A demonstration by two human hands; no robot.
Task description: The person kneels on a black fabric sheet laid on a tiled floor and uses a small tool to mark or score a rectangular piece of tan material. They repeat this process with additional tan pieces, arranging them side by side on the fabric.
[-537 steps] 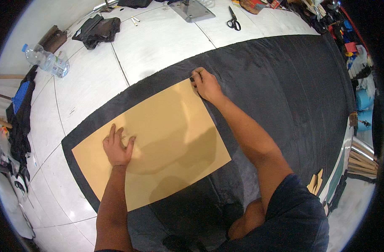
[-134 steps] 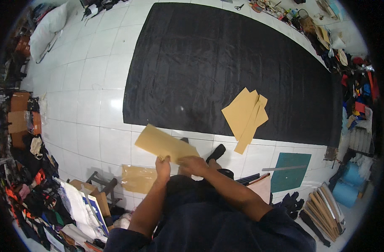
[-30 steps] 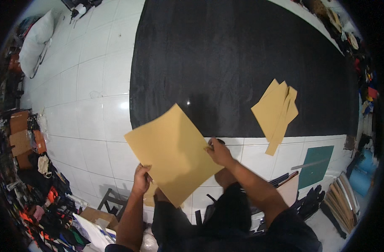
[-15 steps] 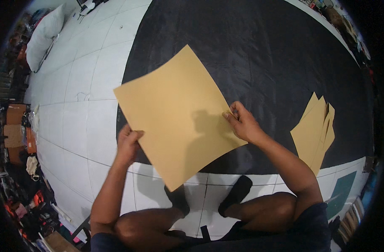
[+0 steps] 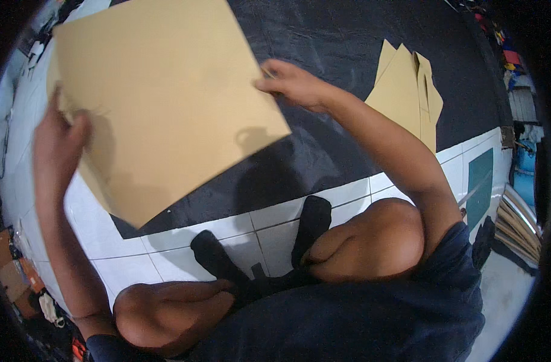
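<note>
While both hands hold it up, the tan paper sheet [image 5: 161, 102] reads as one large, flat, unprinted piece with straight edges and sharp corners, tilted so one corner points down toward the knees. Left hand [image 5: 58, 142] grips its left edge, thumb on the near face, other fingers behind the sheet. Right hand [image 5: 293, 84] pinches the right edge between thumb and fingertips. Sheet hangs between the two hands, above the black mat [image 5: 348, 36].

Hidden: left fingers behind the paper; sheet's top edge is cut off by the frame; contact with the mat can't be judged.

Just right of the right forearm, a stack of tan paper pieces [image 5: 408, 90] lies on the mat, fanned. Mat sits on a white tiled floor [image 5: 239, 226]. A green cutting mat [image 5: 480, 178] lies further right; cluttered items along the rim are too blurred to identify.
</note>
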